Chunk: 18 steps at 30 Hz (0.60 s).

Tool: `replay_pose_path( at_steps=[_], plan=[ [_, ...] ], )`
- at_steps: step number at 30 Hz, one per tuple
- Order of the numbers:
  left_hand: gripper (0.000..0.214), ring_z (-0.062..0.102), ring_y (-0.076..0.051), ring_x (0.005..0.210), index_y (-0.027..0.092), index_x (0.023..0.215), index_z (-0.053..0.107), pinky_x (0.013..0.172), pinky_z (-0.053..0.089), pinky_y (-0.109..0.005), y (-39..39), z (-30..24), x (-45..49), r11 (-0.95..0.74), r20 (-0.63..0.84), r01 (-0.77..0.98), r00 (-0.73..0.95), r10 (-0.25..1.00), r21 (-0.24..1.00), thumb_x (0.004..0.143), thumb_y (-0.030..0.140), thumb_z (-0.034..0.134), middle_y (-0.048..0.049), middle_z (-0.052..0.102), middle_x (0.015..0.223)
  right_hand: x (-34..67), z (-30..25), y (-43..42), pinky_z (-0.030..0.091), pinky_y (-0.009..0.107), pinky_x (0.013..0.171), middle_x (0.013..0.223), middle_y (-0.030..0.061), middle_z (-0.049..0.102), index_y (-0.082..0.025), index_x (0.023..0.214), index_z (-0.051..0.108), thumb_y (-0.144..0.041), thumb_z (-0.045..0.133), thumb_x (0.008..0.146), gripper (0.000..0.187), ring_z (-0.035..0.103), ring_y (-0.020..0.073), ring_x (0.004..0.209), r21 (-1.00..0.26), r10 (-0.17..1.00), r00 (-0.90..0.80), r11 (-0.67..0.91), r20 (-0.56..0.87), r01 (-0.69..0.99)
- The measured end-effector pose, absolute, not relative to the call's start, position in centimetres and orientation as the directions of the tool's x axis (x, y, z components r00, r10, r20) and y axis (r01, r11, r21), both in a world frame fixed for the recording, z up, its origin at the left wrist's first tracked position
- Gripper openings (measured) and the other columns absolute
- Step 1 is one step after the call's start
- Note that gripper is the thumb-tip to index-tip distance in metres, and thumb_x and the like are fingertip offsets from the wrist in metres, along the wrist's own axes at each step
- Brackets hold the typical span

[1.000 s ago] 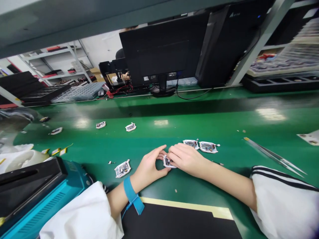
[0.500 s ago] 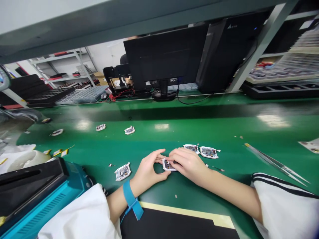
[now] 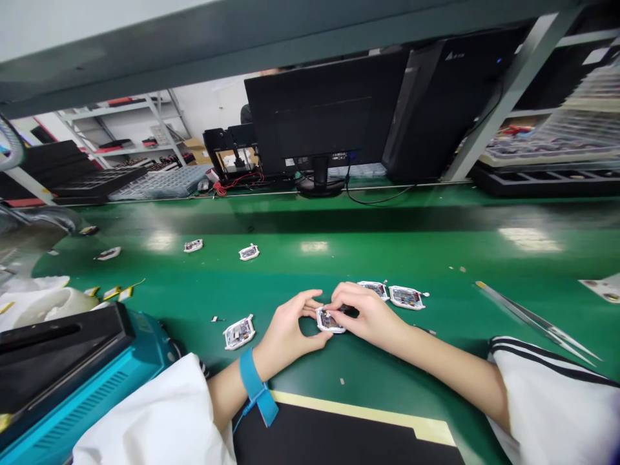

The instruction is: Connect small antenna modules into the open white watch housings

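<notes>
Green workbench mat, seen from the head camera: near the middle, a small white-framed circuit board sits between both hands. The right hand pinches it narrowly from the right, while the left hand, curled and wearing a blue wrist strap, grips its left edge. A matching board and another board lie just beyond, with steel tweezers well right.

Grey metal shelving stands against a white wall.
</notes>
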<state>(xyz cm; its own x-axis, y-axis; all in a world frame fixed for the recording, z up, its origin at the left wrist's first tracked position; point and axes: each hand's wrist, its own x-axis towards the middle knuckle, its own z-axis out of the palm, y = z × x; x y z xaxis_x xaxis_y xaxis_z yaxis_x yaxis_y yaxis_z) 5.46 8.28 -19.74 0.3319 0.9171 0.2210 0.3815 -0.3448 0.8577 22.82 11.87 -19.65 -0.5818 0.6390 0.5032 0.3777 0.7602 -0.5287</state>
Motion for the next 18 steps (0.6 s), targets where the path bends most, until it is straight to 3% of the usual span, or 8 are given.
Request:
replay_pose_path(
  at_steps=[3, 9, 13, 18],
  plan=[
    [0.055, 0.059, -0.011, 0.082, 0.018, 0.111, 0.041, 0.08, 0.05, -0.024, 8.3, -19.7, 5.5, -0.35, 0.211, 0.403, 0.349, 0.913, 0.846, 0.061, 0.015, 0.064, -0.0023, 0.06, 0.096, 22.9, -19.7, 11.7, 0.038, 0.023, 0.06, 0.07, 0.003, 0.055, -0.014, 0.067, 0.056, -0.015, 0.05, 0.077, 0.011, 0.047, 0.011, 0.066, -0.484, 0.634, -0.609, 0.767, 0.477, 0.42],
    [0.053, 0.059, -0.01, 0.076, 0.018, 0.108, 0.042, 0.076, 0.052, -0.023, 8.5, -20.0, 5.3, -0.292, 0.162, 0.408, 0.323, 0.932, 0.865, 0.061, 0.015, 0.064, -0.0018, 0.06, 0.089, 23.1, -19.7, 11.0, 0.037, 0.026, 0.063, 0.08, 0.0064, 0.052, -0.015, 0.08, 0.059, -0.016, 0.041, 0.08, 0.018, 0.044, 0.0139, 0.071, -0.234, 0.556, -0.719, 0.83, 0.418, 0.506],
    [0.053, 0.06, -0.011, 0.077, 0.017, 0.109, 0.04, 0.077, 0.052, -0.024, 8.7, -20.2, 5.2, -0.268, 0.14, 0.398, 0.322, 0.936, 0.877, 0.061, 0.016, 0.064, -0.0023, 0.059, 0.09, 23.2, -19.5, 11.0, 0.038, 0.027, 0.062, 0.08, 0.0061, 0.052, -0.016, 0.084, 0.06, -0.019, 0.041, 0.081, 0.02, 0.045, 0.0142, 0.071, -0.218, 0.578, -0.727, 0.815, 0.37, 0.536],
    [0.053, 0.06, -0.012, 0.079, 0.016, 0.107, 0.041, 0.077, 0.051, -0.025, 8.8, -20.2, 5.3, -0.274, 0.139, 0.406, 0.331, 0.933, 0.872, 0.059, 0.015, 0.064, -0.0023, 0.058, 0.089, 22.9, -19.8, 11.9, 0.04, 0.024, 0.063, 0.074, 0.0035, 0.055, -0.016, 0.08, 0.06, -0.02, 0.046, 0.081, 0.014, 0.048, 0.0127, 0.071, -0.286, 0.567, -0.685, 0.823, 0.458, 0.49]
  ],
)
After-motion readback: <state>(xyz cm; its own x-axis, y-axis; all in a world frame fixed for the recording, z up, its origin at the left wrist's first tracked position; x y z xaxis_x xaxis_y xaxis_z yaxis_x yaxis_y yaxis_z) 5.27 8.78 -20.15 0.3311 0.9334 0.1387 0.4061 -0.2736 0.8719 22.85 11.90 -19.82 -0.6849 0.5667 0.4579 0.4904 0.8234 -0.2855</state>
